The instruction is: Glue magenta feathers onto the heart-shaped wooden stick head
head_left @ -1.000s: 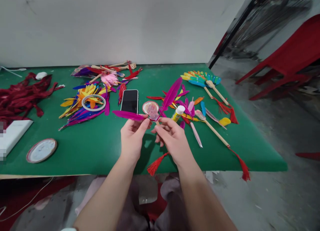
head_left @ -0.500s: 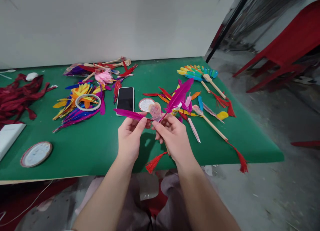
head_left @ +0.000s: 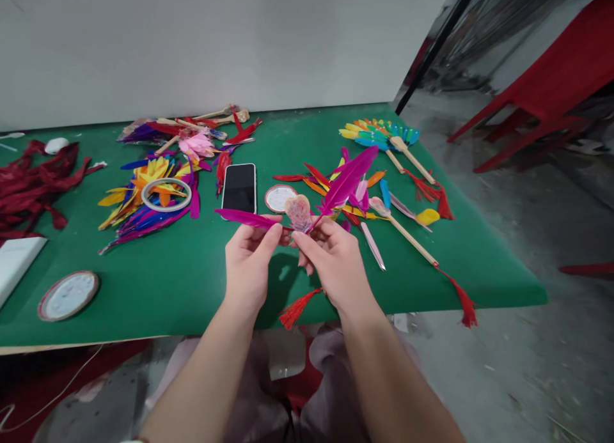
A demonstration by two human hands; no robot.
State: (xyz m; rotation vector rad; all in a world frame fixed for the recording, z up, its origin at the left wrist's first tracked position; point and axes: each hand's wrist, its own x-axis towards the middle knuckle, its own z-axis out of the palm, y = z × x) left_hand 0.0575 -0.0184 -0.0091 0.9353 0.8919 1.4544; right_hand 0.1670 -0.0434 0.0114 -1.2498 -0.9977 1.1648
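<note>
Between the thumb and fingers of my left hand [head_left: 249, 254] is pinched a magenta feather [head_left: 242, 218], its tip pointing left. My right hand [head_left: 336, 254] is closed on a wooden fan handle with a rounded, patterned head [head_left: 298, 211]; most of the stick is hidden by the palm. A second magenta feather [head_left: 348, 182] slants up and right from the head, its base at my right fingers. Below the right hand hangs a red tassel [head_left: 298, 310]. Both hands meet just over the green table, thumbs close together at the head's lower edge.
Behind my hands lie a phone [head_left: 240, 188], a round white lid [head_left: 280, 199] and loose feathers [head_left: 316, 179]. To the right are another tasselled handle [head_left: 412, 240] and finished feather fans [head_left: 384, 139]. Leftward sit a tape roll [head_left: 166, 208] on feathers, dark red ribbon [head_left: 33, 181] and another lid [head_left: 68, 296].
Both hands hold almost the same pose and grip. The feather on the right leans slightly further right, and the camera view has shifted a little.
</note>
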